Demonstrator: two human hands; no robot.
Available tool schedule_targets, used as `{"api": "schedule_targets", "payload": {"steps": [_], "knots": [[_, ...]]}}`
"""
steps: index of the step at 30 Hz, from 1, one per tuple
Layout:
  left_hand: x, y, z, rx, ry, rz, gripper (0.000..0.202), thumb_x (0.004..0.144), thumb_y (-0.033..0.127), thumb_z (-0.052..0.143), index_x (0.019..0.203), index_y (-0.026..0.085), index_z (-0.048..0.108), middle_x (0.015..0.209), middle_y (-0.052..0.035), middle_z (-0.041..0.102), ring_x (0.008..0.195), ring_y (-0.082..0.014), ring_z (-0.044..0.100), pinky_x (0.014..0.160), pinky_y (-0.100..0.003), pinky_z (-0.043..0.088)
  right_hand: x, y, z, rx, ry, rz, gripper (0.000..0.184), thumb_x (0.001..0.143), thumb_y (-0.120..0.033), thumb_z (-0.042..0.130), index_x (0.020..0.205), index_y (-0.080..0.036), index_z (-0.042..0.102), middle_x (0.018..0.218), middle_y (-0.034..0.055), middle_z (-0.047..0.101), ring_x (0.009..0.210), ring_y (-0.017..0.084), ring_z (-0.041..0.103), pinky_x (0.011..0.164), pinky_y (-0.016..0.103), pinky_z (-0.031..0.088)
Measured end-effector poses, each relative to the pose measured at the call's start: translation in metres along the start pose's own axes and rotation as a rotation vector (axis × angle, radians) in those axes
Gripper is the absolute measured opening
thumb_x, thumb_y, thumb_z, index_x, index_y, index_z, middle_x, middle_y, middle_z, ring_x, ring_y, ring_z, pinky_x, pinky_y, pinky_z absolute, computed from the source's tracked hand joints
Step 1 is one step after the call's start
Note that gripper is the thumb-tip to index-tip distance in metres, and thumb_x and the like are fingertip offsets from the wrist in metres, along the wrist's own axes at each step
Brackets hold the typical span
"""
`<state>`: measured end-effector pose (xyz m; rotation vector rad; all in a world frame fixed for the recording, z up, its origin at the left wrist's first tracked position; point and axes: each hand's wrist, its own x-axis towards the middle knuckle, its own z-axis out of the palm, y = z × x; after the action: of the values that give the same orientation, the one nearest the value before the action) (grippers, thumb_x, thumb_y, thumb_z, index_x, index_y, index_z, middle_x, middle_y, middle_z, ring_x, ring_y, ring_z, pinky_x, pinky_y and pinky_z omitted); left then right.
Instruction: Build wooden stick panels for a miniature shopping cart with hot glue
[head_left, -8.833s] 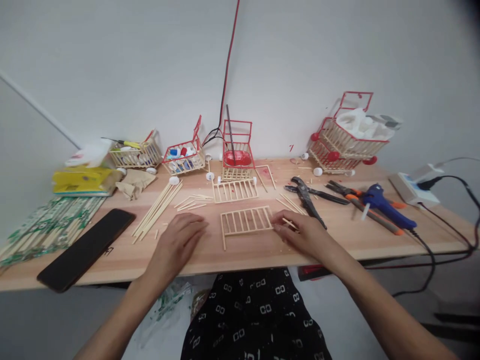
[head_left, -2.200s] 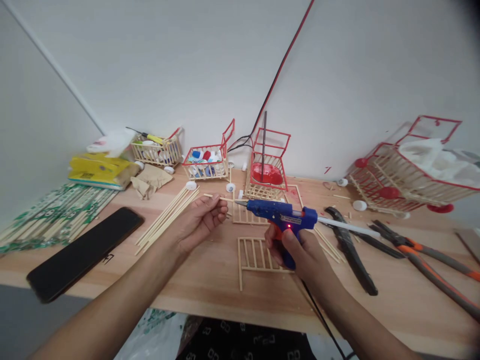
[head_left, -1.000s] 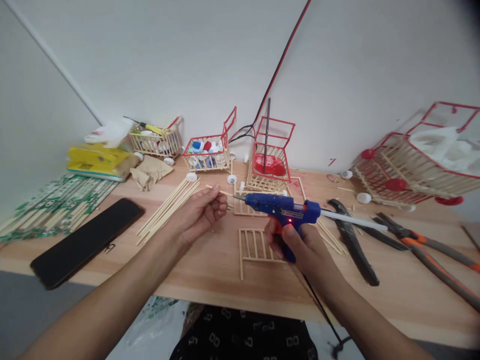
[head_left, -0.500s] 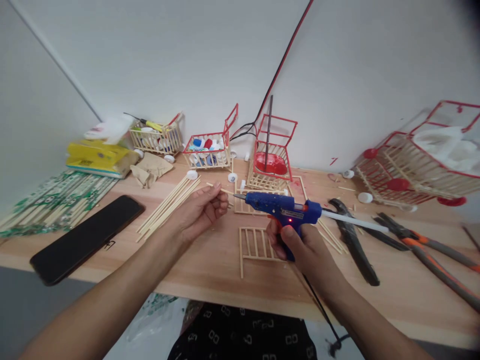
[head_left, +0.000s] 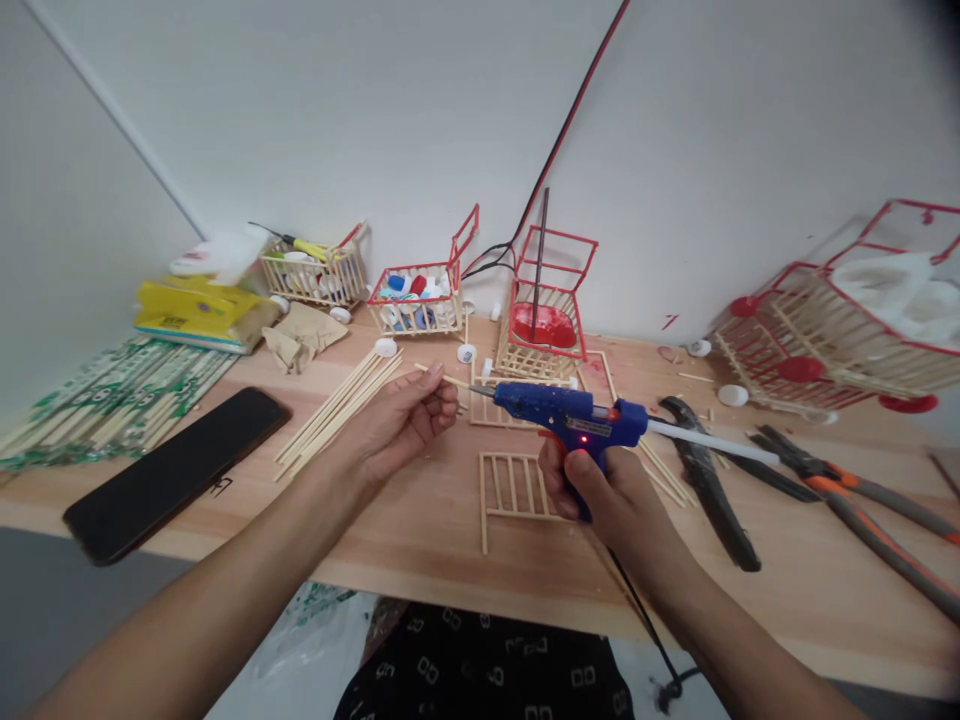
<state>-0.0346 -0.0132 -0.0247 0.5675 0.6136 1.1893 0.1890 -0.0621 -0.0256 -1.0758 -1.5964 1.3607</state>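
Observation:
Between thumb and fingers, my left hand [head_left: 412, 420] pinches a short thin wooden stick [head_left: 455, 381] whose right end is at the nozzle of a glue gun. That blue glue gun [head_left: 551, 405], its red light lit and a white glue stick [head_left: 712, 441] jutting from the back, is gripped in my right hand [head_left: 607, 490]. Whether nozzle and stick touch, I cannot tell. Below the gun lies a small ladder-like stick frame [head_left: 512, 514], its right part hidden by my right hand. Another stick frame [head_left: 502, 424] lies partly behind the gun.
Long sticks [head_left: 337, 415] and a black phone [head_left: 176, 470] lie left. Pliers [head_left: 806, 460] and a black-handled tool [head_left: 709, 490] lie right. Along the wall stand small stick carts [head_left: 416, 300], one holding a red dish [head_left: 544, 326]. Packaged chopsticks [head_left: 112, 400] sit far left.
Both hands hold nearly the same pose, the stick still at the nozzle. The whole view has shifted very slightly.

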Motion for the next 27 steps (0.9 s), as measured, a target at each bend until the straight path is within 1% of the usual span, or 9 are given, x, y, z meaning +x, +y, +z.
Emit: {"api": "schedule_targets", "payload": {"steps": [10,16,22,27], "knots": [[-0.0009,0.0006,0.0009,0.008,0.027,-0.006,0.016,0.082,0.018,0.066,0.07,0.012,0.058,0.062,-0.0018,0.063,0.052,-0.0069,0.058,0.049,-0.014,0.047,-0.001,-0.0036,0.0005,-0.01,0.021,0.014,0.043,0.087,-0.058,0.047,0.074,-0.018,0.049,0.057,-0.0034,0.042,0.047,0.009,0.039,0.045,0.023,0.029],[-0.0013,0.0007,0.0011,0.01,0.017,-0.009,0.017,0.081,0.018,0.067,0.069,0.011,0.057,0.062,-0.0016,0.062,0.052,-0.0067,0.058,0.049,-0.014,0.046,0.0,-0.0041,0.001,-0.043,0.023,0.005,0.046,0.086,-0.06,0.047,0.068,-0.018,0.046,0.053,-0.0037,0.041,0.045,0.009,0.039,0.044,0.023,0.028],[-0.0008,0.0006,0.0002,0.013,0.023,-0.005,0.017,0.082,0.019,0.066,0.069,0.011,0.058,0.062,-0.002,0.062,0.052,-0.0066,0.058,0.049,-0.014,0.047,-0.0003,-0.0047,0.0012,-0.035,0.015,0.002,0.044,0.087,-0.058,0.045,0.067,-0.019,0.045,0.053,-0.0041,0.04,0.045,0.009,0.038,0.044,0.023,0.028],[-0.0001,0.0001,-0.0013,0.004,0.006,-0.012,0.016,0.082,0.019,0.067,0.07,0.011,0.059,0.063,-0.0021,0.063,0.053,-0.0067,0.058,0.05,-0.014,0.047,-0.0011,-0.0033,0.0005,-0.028,0.012,0.001,0.042,0.088,-0.056,0.045,0.068,-0.019,0.043,0.054,-0.0044,0.039,0.046,0.009,0.037,0.045,0.023,0.027]]}}
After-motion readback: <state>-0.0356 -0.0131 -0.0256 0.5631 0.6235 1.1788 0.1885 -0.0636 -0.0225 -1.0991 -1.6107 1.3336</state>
